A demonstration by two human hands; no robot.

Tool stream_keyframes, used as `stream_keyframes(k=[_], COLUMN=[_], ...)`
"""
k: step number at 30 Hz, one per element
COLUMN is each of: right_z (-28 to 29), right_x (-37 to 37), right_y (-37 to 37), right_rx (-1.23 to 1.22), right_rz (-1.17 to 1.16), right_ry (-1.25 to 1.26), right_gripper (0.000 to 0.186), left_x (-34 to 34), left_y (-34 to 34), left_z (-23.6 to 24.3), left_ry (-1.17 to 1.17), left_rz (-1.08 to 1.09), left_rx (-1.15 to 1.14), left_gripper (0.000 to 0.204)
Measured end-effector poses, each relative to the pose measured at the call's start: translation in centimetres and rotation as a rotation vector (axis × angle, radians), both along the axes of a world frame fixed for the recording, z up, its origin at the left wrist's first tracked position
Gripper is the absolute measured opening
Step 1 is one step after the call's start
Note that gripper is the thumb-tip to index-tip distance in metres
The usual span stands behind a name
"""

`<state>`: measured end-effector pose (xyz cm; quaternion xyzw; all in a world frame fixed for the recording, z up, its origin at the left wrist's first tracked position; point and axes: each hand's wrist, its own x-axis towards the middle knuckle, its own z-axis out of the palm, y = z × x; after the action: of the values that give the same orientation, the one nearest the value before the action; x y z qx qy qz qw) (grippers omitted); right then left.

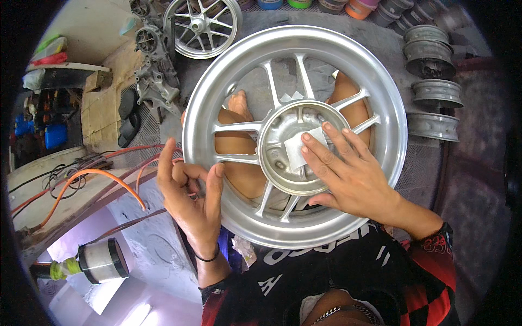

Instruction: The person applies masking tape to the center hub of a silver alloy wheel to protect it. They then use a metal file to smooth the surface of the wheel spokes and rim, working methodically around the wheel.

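Note:
A silver spoked alloy wheel rim [386,114] lies across my lap, its hub [267,163] facing up. My right hand [348,171] rests over the hub, fingers stretched and spread. Under its fingertips is a small white sheet [296,154], perhaps paper or sandpaper, pressed against the hub. My left hand [191,191] is raised at the rim's left edge. Its index finger points up, the thumb stands apart, and the other fingers are bent with nothing visible in them. Another small white scrap [291,97] sits by the hub's upper edge.
A smaller spoked wheel [234,22] and grey metal castings [155,81] lie beyond. Bare rims [432,119] line the right, with paint tubs [359,8] at the far edge. An orange hose [109,174], a black sandal [128,117] and a metal cylinder [103,261] are at left.

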<state>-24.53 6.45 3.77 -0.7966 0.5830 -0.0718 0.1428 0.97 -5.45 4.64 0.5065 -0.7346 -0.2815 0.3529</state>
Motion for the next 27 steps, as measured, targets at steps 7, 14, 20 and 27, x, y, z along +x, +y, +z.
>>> stream_keyframes(k=[7, 14, 20, 27], right_z=[-0.5, -0.3, 0.1, 0.2], right_x=[0.6, 0.7, 0.5, 0.0], right_y=[-0.6, 0.2, 1.2, 2.0], right_rx=[-0.018, -0.009, 0.025, 0.039], right_rz=[0.048, 0.073, 0.058, -0.041], right_ry=[-0.002, -0.016, -0.019, -0.007], right_gripper=[0.085, 0.083, 0.084, 0.089], left_x=[0.0, 0.0, 0.0, -0.2], left_y=[0.4, 0.5, 0.5, 0.5], left_z=[-2.1, -2.4, -2.7, -2.3], left_ry=[0.133, 0.157, 0.283, 0.250], left_rz=[0.026, 0.030, 0.008, -0.002], left_rx=[-0.071, -0.104, -0.097, -0.144], left_gripper=[0.076, 0.076, 0.073, 0.068])
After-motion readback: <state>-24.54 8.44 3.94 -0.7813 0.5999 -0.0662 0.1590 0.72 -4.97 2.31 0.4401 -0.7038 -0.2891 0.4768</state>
